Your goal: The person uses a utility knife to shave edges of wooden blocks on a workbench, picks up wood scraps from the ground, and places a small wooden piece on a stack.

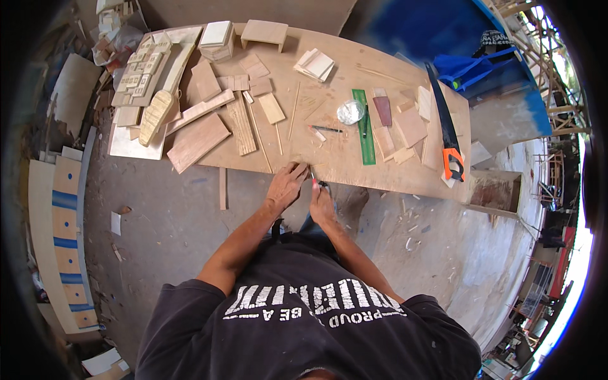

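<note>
Head view — left hand (289,182) curled, grip unclear — right hand (322,204) closed around slim tool (314,181).

The person wears a T-shirt (285,266) of very dark colour, almost black, with 2 short, loose sleeves (183,310). Over the T-shirt goes a large white print (315,301), made of block letters and thick bars with a cracked look. Both forearms (244,231) are bare, and so are the left hand (288,183) and the right hand (322,206). A little blue cloth (310,224), probably trousers, is visible at the waist.
</note>
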